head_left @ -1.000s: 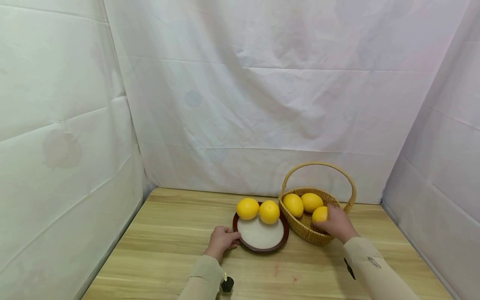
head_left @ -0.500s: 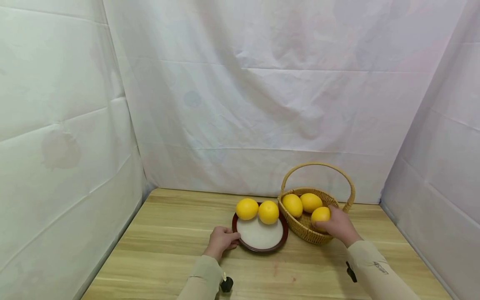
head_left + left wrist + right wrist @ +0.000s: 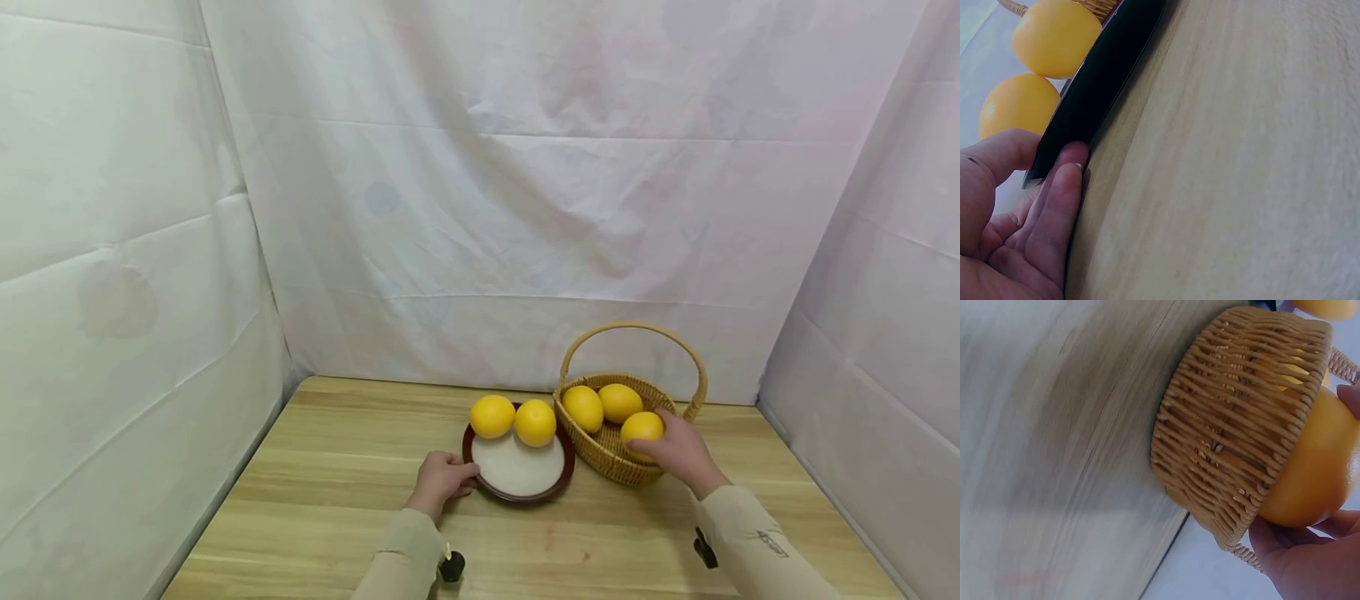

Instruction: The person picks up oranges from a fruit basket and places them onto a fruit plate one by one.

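Observation:
My left hand (image 3: 442,481) pinches the left rim of a round plate (image 3: 517,468) with a dark red edge and pale middle. In the left wrist view the thumb lies over the dark rim (image 3: 1099,87) and fingers under it. Two oranges (image 3: 492,417), yellow in colour, sit side by side at the plate's back. My right hand (image 3: 684,450) grips another orange (image 3: 642,430) at the near right of a wicker basket (image 3: 617,467). In the right wrist view that orange (image 3: 1319,465) stands partly above the basket rim. Two more oranges (image 3: 582,408) lie in the basket.
The basket's tall arched handle (image 3: 633,325) rises over the fruit. Basket and plate stand close together on a wooden table (image 3: 322,467). White cloth (image 3: 465,208) hangs behind and on both sides.
The orange in my right hand has risen slightly from the basket and shows more of itself. My left hand stays on the plate rim.

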`<action>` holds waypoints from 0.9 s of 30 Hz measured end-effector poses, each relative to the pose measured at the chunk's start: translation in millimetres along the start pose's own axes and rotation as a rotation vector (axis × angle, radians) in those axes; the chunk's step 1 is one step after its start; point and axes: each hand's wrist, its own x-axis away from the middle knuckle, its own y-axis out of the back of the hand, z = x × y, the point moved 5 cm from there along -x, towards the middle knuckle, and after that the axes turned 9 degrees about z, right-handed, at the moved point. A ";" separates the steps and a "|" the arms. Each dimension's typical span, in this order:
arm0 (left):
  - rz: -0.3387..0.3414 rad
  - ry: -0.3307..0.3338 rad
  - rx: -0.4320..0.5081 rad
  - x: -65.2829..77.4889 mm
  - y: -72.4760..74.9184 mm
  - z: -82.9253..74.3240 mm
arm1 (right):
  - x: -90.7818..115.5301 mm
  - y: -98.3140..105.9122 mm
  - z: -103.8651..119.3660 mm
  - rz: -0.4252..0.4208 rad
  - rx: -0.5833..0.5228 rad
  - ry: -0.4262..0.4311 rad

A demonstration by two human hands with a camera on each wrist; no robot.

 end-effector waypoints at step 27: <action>-0.004 0.004 0.010 -0.5 -0.3 0.9 | 19.5 1.5 11.0 0.007 -0.067 -0.026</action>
